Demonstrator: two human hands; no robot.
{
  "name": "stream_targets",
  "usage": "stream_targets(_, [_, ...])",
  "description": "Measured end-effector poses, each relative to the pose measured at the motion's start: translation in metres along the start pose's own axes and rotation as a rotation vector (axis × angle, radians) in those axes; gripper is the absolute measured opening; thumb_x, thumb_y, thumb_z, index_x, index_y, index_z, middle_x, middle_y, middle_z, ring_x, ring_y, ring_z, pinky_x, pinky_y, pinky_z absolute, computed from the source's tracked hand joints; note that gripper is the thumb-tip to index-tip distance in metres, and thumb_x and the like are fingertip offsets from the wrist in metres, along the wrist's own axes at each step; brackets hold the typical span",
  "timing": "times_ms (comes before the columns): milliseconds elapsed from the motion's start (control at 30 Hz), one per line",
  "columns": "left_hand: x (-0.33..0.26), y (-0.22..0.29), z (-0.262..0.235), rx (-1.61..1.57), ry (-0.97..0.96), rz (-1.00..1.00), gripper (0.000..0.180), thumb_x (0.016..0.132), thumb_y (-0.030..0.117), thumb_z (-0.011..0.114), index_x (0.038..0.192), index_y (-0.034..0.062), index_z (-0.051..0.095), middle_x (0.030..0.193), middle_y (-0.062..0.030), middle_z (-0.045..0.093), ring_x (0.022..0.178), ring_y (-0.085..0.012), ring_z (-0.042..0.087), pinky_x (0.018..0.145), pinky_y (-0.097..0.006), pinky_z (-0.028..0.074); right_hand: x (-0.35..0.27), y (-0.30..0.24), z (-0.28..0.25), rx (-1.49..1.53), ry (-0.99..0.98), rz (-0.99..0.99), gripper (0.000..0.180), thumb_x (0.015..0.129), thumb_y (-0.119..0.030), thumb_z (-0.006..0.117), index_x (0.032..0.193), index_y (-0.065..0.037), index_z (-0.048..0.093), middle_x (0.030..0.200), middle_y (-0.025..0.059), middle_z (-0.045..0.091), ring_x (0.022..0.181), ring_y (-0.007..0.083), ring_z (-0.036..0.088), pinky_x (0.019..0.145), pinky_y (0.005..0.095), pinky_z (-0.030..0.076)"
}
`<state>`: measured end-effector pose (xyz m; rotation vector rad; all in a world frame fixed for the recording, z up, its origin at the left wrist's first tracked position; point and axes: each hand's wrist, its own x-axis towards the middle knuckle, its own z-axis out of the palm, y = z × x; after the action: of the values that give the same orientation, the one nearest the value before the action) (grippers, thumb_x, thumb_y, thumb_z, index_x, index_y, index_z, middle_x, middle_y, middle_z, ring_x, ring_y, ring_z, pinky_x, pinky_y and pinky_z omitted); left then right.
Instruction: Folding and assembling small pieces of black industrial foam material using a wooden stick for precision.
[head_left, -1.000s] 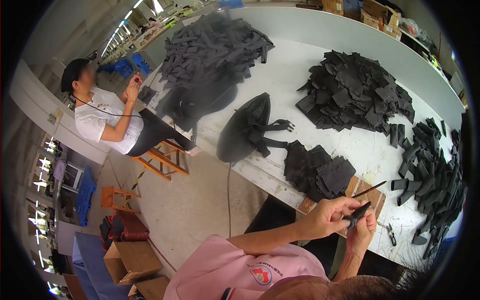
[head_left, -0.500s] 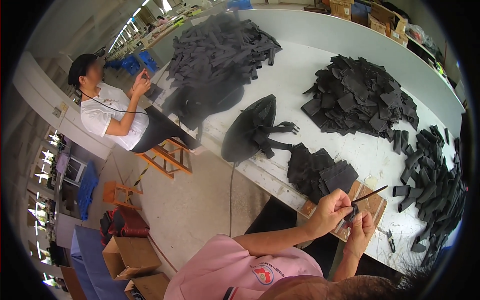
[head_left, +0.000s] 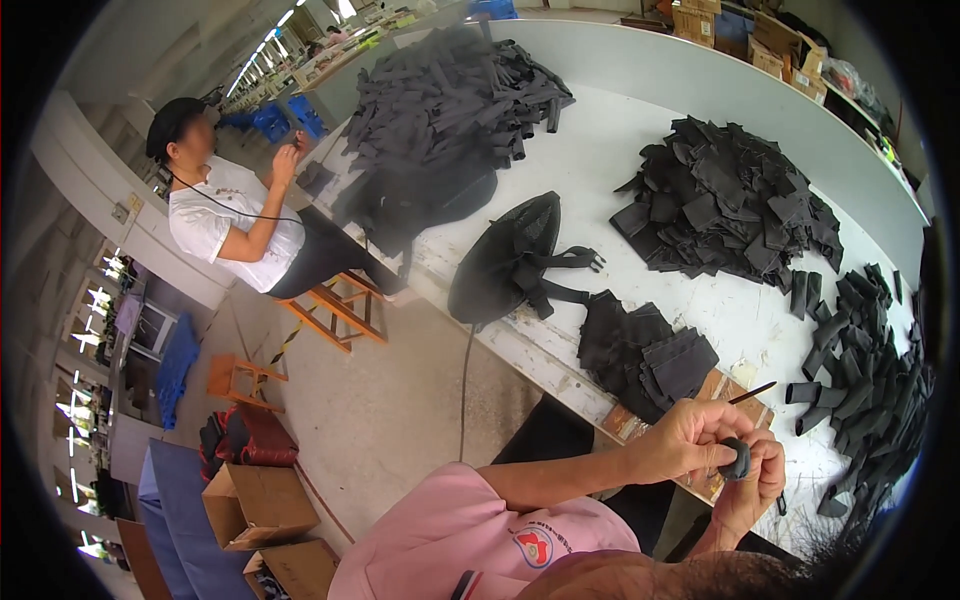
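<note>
Over the table's front edge, my left hand [head_left: 685,440] pinches a small black fabric piece [head_left: 738,460], its thumb pressed on the near face. From the other side the fingers of my right hand [head_left: 757,490] are closed on the same rounded, folded piece. A thin dark pointed rod [head_left: 754,393] sticks out past my left fingers, slanting up to the right. Its lower end is hidden by the hands, so I cannot tell which hand bears it. Below the hands a worn brown board [head_left: 718,390] lies at the table edge, beside a stack of flat black fabric pieces [head_left: 675,360].
On the white table [head_left: 590,120] lie heaps of black strips [head_left: 450,95], flat patches [head_left: 725,200] and tube-like pieces [head_left: 865,370]. A black bag-like item with straps [head_left: 510,260] rests near the front edge. A co-worker in white [head_left: 235,210] is at the far left; cardboard boxes [head_left: 260,505] stand on the floor.
Both hands have shifted slightly right and down, and the fabric piece is turned so a rounder face shows. Less of the rod shows. The co-worker's hands have risen slightly.
</note>
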<state>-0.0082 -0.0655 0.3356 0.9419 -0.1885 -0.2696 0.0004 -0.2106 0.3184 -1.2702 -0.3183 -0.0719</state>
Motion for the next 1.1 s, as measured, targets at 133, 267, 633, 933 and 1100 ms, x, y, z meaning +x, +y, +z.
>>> stream_targets(133, [0.003,-0.018,0.002,0.104,0.058,0.208,0.01,0.082,-0.002,0.053,0.09,0.0026,0.054,0.08,0.0002,0.053,0.078,-0.0049,0.05,0.066,-0.017,0.042,-0.002,0.007,0.004,-0.208,0.061,-0.125,0.021,0.085,-0.018,0.053,0.074,-0.002,0.043,0.077,0.0048,0.045,0.07,0.01,0.041,0.065,0.0213,0.034])
stream_targets(267, [0.009,-0.017,0.004,0.248,0.18,0.409,0.007,0.082,0.003,0.056,0.087,0.0025,0.052,0.076,-0.0008,0.052,0.063,-0.0042,0.049,0.054,-0.016,0.04,0.005,-0.004,0.011,-0.343,0.068,-0.147,0.021,0.085,-0.017,0.052,0.074,-0.002,0.043,0.074,0.0033,0.043,0.069,0.01,0.041,0.064,0.0212,0.034])
stream_targets(633, [0.047,0.025,0.001,-0.669,-0.379,-0.019,0.017,0.086,0.013,0.051,0.099,0.005,0.044,0.067,0.0,0.05,0.034,0.0004,0.029,0.032,-0.016,0.019,0.057,-0.035,0.01,-0.232,0.09,0.156,0.025,0.085,-0.027,0.052,0.069,-0.008,0.045,0.06,-0.0066,0.039,0.052,-0.0003,0.03,0.044,0.0157,0.02])
stream_targets(933, [0.043,-0.085,-0.063,-0.677,0.195,-0.369,0.008,0.084,0.008,0.049,0.092,0.0054,0.047,0.068,-0.0023,0.053,0.034,-0.0017,0.032,0.031,-0.015,0.021,0.014,0.087,-0.036,-0.039,0.067,0.554,0.019,0.085,-0.023,0.053,0.072,-0.009,0.052,0.06,-0.006,0.045,0.049,0.0007,0.034,0.042,0.0156,0.023])
stream_targets(1100, [0.053,0.001,-0.019,-0.455,-0.039,-0.001,0.009,0.085,0.008,0.049,0.093,0.0055,0.047,0.063,0.0003,0.05,0.034,-0.0013,0.032,0.032,-0.015,0.021,0.056,0.001,0.002,-0.224,0.006,0.086,0.023,0.086,-0.025,0.052,0.07,-0.009,0.045,0.06,-0.0062,0.041,0.05,0.0007,0.032,0.044,0.0157,0.022])
